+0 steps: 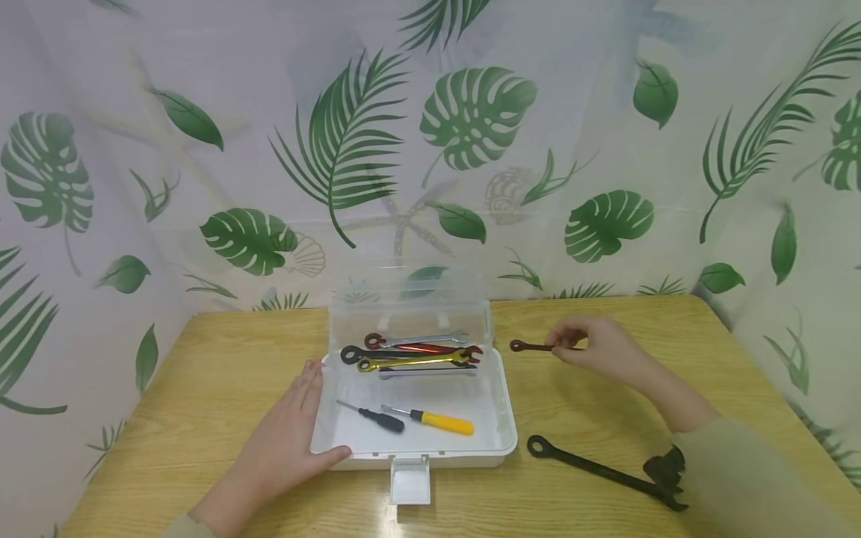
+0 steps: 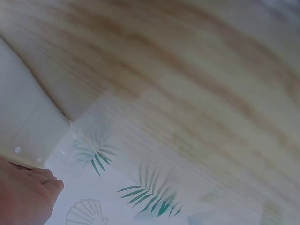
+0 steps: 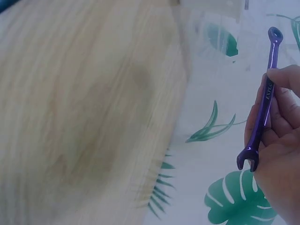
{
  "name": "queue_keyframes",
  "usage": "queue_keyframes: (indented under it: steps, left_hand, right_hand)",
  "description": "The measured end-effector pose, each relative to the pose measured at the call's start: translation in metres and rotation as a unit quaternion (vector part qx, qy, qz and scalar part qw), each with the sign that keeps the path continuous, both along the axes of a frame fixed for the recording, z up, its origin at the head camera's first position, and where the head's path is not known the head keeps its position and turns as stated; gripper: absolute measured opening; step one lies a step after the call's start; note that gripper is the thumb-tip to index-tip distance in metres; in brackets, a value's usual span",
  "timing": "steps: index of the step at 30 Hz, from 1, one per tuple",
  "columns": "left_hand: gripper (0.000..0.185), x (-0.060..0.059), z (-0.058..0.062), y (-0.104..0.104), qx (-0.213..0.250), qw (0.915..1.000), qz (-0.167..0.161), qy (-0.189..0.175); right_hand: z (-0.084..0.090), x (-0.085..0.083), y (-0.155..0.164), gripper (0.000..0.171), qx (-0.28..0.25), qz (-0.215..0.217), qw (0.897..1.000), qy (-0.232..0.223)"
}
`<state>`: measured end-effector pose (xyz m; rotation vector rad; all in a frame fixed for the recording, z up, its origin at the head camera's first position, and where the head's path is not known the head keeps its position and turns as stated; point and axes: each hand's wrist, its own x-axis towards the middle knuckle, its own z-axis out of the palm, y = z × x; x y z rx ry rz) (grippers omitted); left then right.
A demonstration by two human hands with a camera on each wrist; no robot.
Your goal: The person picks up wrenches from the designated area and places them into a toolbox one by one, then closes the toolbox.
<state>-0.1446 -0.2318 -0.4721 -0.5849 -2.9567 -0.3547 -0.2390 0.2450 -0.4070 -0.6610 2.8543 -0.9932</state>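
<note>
The left hand [image 1: 285, 437] rests outstretched against the box [image 1: 464, 458], likely steadying it; the right hand [image 1: 599, 350] pinches a wrench [image 1: 537, 347].

White case [image 1: 464, 453], lower centre of frame: is holding several wrenches [image 1: 417, 362], a black screwdriver [image 1: 383, 421] and a yellow-handled screwdriver [image 1: 447, 424] (clear lid [image 1: 408, 305] standing raised). Left hand [image 1: 289, 433], lower left: is resting against the case's side. Right hand [image 1: 599, 346], right of centre: is pinching a small dark wrench [image 1: 531, 347]. Large black wrench [image 1: 592, 467], lower right: is lying on the wooden table [image 1: 222, 373].
</note>
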Motion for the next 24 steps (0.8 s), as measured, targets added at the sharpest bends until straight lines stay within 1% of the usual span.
queue_keyframes:
  steps: [6,14,24]
  left_hand:
    - [0.118,0.000,-0.001,0.000,0.003,1.0000,0.002,-0.002]
    - [0.119,0.000,0.000,0.000,0.003,1.0000,0.003,-0.005]
    - [0.120,0.001,-0.001,0.000,0.001,1.0000,0.003,-0.006]
  right_hand:
    - [0.006,-0.008,-0.018,0.008,-0.006,0.005,1.000,-0.003]
    - [0.013,-0.015,-0.039,0.009,-0.005,0.013,1.000,0.003]
    - [0.018,-0.022,-0.060,0.008,-0.033,0.050,0.998,0.012]
